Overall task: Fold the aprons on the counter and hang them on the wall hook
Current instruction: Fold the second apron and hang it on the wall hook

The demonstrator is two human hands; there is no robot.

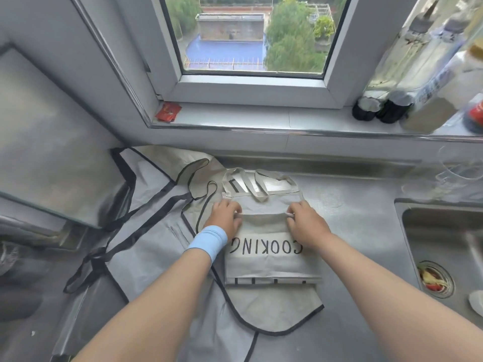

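A beige apron printed "COOKING" lies folded into a rectangle on the steel counter, its neck strap spread toward the window. My left hand, with a light blue wristband, pinches the left end of a fold across the apron's upper part. My right hand pinches the right end of that same fold. Under it and to the left lies a second, pale grey apron with black trim, spread flat, its black ties trailing left. No wall hook is in view.
A sink with food scraps in its drain sits at the right. Bottles stand on the window sill at the upper right, a red packet on its left end. A glass-topped stove edge borders the left.
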